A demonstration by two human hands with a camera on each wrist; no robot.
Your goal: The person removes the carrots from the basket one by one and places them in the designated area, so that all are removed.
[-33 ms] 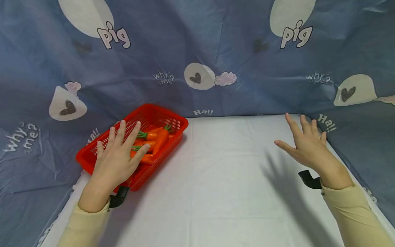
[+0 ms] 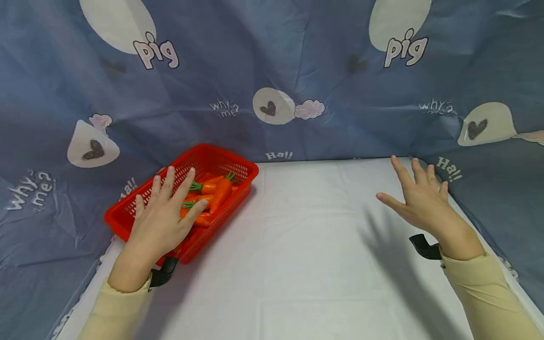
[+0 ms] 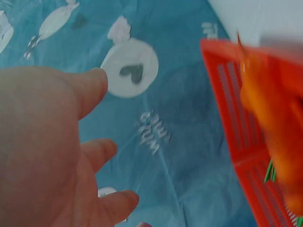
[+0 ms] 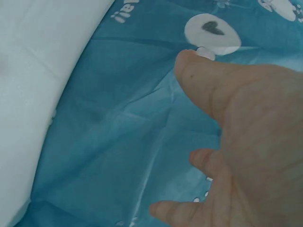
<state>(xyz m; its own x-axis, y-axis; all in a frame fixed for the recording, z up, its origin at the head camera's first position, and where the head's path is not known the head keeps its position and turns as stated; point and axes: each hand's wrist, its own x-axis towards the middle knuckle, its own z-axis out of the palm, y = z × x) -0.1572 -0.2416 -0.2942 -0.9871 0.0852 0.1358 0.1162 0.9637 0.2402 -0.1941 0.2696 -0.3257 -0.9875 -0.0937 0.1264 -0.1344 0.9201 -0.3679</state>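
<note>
A red plastic basket (image 2: 248,182) stands at the left of the table, set at a slant. Several orange carrots (image 2: 221,194) with green tops lie in it. My left hand (image 2: 163,222) is spread over the basket's near left part and hides some of it; nothing is in its fingers. In the left wrist view the hand appears beside the basket wall (image 3: 229,113), and a blurred carrot (image 3: 274,118) shows at the right. Far to the right, my right hand (image 2: 427,203) hovers above the table with fingers apart, holding nothing. Its thumb and fingers also show bare in the right wrist view.
A white cloth (image 2: 314,236) covers the table. Behind and at both sides hangs a blue printed sheet (image 2: 340,132). Black wrist mounts (image 2: 163,272) sit at both cream sleeves (image 2: 488,288). The right arm casts a shadow on the cloth.
</note>
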